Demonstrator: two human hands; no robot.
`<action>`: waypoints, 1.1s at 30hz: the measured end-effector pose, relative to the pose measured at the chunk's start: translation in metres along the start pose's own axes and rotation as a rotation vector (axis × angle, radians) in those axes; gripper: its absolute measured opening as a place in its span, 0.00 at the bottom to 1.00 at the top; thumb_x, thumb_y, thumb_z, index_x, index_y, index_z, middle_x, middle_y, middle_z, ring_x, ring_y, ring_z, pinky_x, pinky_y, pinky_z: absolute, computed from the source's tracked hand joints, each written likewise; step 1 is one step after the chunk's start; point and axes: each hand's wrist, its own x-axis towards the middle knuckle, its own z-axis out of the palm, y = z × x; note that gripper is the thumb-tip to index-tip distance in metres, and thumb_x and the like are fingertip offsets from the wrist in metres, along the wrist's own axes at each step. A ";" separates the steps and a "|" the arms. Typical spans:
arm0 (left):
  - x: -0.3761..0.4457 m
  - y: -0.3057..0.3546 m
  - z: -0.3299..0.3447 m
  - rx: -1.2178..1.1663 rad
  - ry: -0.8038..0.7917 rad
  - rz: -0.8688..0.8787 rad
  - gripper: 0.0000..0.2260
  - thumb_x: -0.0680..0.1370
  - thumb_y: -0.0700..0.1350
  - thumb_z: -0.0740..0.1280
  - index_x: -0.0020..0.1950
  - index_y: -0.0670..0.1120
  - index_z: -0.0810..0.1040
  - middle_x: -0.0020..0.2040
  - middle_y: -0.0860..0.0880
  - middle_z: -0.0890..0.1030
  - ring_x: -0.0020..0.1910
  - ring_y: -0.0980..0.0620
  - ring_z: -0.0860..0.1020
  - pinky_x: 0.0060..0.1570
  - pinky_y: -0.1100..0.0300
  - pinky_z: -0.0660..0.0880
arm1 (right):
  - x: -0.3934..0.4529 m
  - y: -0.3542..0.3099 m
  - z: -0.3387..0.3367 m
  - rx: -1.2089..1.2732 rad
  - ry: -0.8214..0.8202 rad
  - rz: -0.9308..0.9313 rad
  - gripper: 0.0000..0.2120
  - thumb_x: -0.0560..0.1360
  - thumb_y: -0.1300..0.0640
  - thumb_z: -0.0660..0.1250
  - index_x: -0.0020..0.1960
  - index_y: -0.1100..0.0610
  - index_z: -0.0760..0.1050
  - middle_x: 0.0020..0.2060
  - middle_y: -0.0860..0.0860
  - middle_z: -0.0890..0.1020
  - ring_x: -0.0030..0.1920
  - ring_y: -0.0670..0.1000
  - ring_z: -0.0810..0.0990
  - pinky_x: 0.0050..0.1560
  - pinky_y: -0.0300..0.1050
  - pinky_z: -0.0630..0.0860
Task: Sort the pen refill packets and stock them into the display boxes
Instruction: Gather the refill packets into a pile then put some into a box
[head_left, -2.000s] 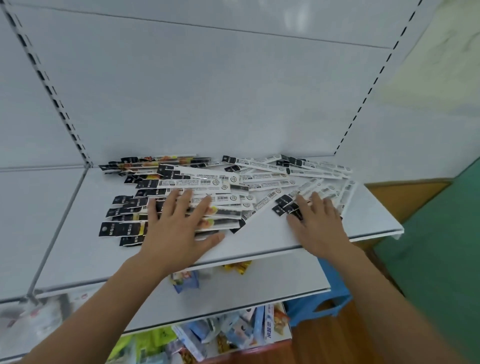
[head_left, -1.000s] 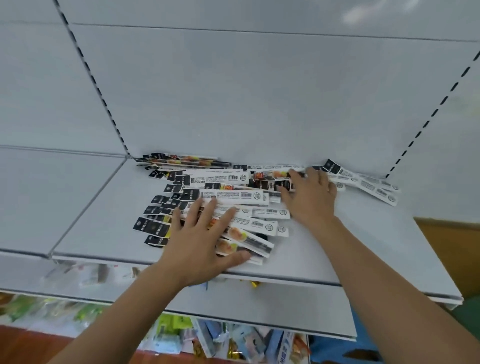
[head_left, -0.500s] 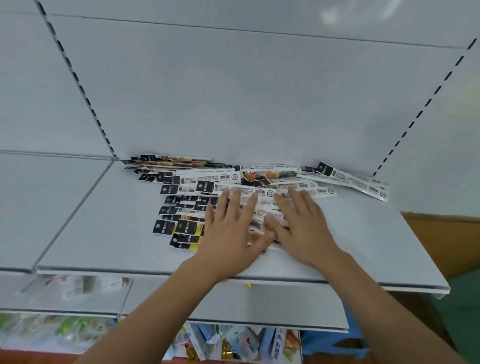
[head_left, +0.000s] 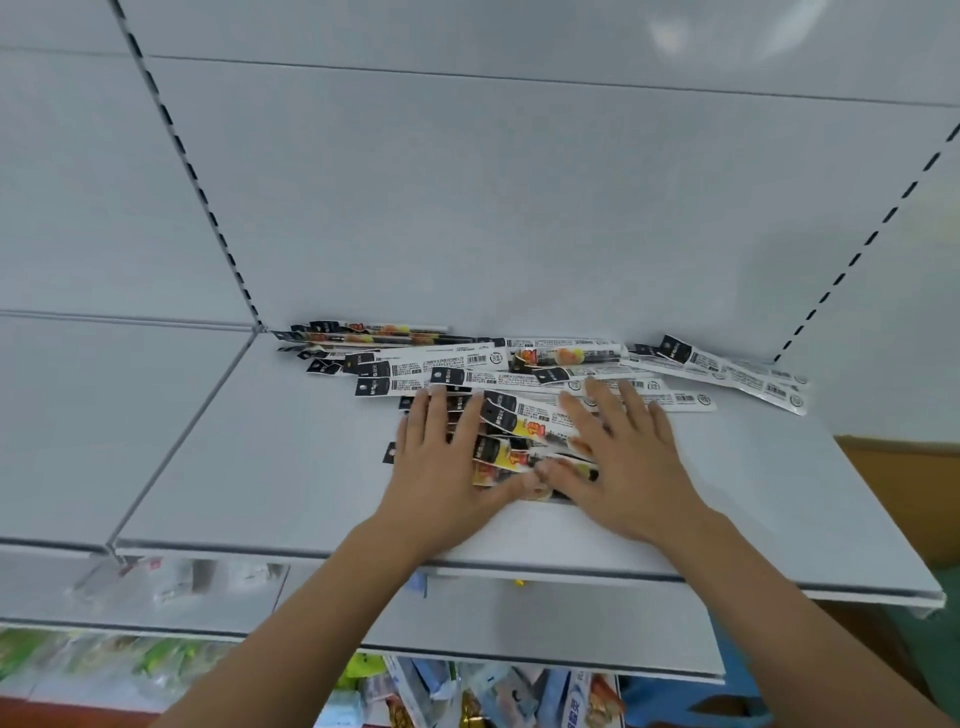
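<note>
Several long, thin pen refill packets (head_left: 524, 371) lie in a loose heap on the white shelf (head_left: 260, 467), most white with black tops, some with yellow and orange print. My left hand (head_left: 441, 457) lies flat on the heap's left side, fingers straight and spread. My right hand (head_left: 623, 457) lies flat on its right side, thumb close to the left thumb. Between the two hands a bundle of yellow-printed packets (head_left: 514, 441) is squeezed together. A few white packets (head_left: 727, 374) fan out to the right by the back wall. No display box is in view.
A white back panel (head_left: 519, 208) with slotted uprights rises behind the shelf. A second shelf (head_left: 519, 634) sits below, and colourful goods (head_left: 493, 696) lie under that. Another white shelf (head_left: 78, 415) adjoins on the left.
Both hands have swept inward across the heap, gathering spread packets into a tighter pile; the right hand came back from the rear wall to lie beside the left. The camera moved closer.
</note>
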 end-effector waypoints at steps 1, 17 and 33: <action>0.002 -0.004 -0.005 -0.055 0.022 -0.021 0.52 0.69 0.84 0.47 0.85 0.55 0.48 0.86 0.45 0.45 0.84 0.44 0.38 0.82 0.40 0.45 | -0.001 0.001 -0.003 -0.011 0.003 -0.001 0.49 0.69 0.15 0.36 0.84 0.37 0.43 0.85 0.45 0.41 0.84 0.55 0.34 0.82 0.66 0.42; 0.094 -0.100 -0.035 0.050 0.004 -0.231 0.46 0.71 0.83 0.41 0.84 0.61 0.51 0.85 0.45 0.53 0.84 0.37 0.45 0.82 0.40 0.45 | -0.002 -0.022 -0.001 -0.112 -0.100 -0.087 0.52 0.65 0.11 0.38 0.81 0.35 0.29 0.82 0.44 0.29 0.81 0.55 0.26 0.82 0.65 0.36; 0.035 0.002 -0.043 0.160 -0.107 0.344 0.48 0.69 0.85 0.42 0.84 0.63 0.43 0.86 0.51 0.39 0.83 0.47 0.33 0.80 0.35 0.39 | 0.006 0.057 -0.006 0.066 0.299 0.234 0.35 0.83 0.34 0.44 0.83 0.52 0.60 0.82 0.56 0.63 0.83 0.61 0.58 0.78 0.68 0.60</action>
